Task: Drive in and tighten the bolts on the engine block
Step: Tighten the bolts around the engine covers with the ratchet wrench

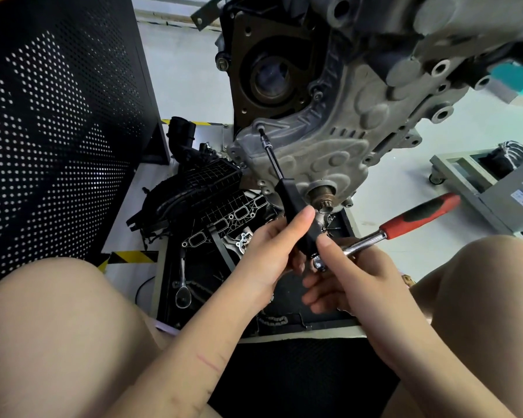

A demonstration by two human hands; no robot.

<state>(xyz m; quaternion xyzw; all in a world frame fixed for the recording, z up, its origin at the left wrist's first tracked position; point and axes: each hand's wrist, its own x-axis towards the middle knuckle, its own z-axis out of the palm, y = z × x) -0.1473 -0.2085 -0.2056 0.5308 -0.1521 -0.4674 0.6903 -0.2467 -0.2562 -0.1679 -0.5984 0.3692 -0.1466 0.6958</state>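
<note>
A grey cast engine block (pixel 354 122) hangs above me on a stand. A black-handled socket driver (pixel 296 212) reaches up from my hands, its thin shaft and socket set on a bolt (pixel 259 127) at the cover's left corner. My left hand (pixel 272 251) grips the black handle. My right hand (pixel 354 276) holds the chrome head of a ratchet with a red and black grip (pixel 420 215), pressed against the bottom end of the driver handle. The ratchet handle sticks out up and to the right.
A black tray (pixel 200 297) below holds a black plastic intake manifold (pixel 200 188), a loose chrome ratchet (pixel 182 285) and a chain (pixel 272 321). A black perforated panel (pixel 58 131) stands at left. A grey wheeled cart (pixel 480 182) is at right. My knees frame the bottom.
</note>
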